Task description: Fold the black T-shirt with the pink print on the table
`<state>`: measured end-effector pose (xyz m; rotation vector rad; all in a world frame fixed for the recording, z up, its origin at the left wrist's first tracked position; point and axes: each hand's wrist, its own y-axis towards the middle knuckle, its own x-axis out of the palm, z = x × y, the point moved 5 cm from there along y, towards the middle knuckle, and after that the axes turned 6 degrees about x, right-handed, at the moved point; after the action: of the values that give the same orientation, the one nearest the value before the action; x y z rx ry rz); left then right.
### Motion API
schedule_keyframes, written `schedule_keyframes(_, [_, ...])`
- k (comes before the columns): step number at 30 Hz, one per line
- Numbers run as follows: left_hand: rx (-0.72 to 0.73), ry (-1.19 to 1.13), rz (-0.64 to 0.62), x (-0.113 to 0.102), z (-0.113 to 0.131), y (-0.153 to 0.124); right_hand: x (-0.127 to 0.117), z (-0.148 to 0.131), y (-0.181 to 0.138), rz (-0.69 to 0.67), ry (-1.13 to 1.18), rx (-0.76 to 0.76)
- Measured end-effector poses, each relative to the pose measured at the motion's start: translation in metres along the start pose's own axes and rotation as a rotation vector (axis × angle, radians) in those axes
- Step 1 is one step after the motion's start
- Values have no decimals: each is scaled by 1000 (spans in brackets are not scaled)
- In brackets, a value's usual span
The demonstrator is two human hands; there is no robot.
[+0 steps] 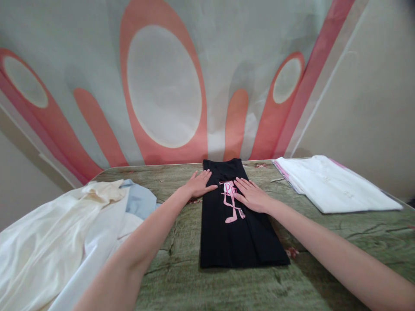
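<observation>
A black T-shirt (223, 242) with a pink cartoon figure printed on it lies folded into a long panel at the middle of the table. My left hand (199, 184) rests flat on its left edge near the far end, fingers stretched out. On the right side, my right hand (253, 195) presses flat over part of the print, its fingers also extended. Neither hand grips the cloth. Part of the pink lettering is hidden under the right fingers.
Loose cream and pale blue garments (65, 233) are heaped at the left. Folded white clothes (337, 185) lie stacked at the right. The wood-patterned table (181, 285) ends against a backdrop (223, 65) with orange shapes.
</observation>
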<state>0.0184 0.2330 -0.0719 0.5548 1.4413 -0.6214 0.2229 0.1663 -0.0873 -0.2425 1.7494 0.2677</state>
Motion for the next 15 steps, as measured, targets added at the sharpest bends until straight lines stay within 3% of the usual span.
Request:
schedule_keyframes(8, [202, -57, -24, -7, 70, -67, -7, -6, -46, -16, 20, -85])
schedule_keyframes(15, [269, -97, -86, -15, 118, -120, -15, -25, -102, -44, 40, -169])
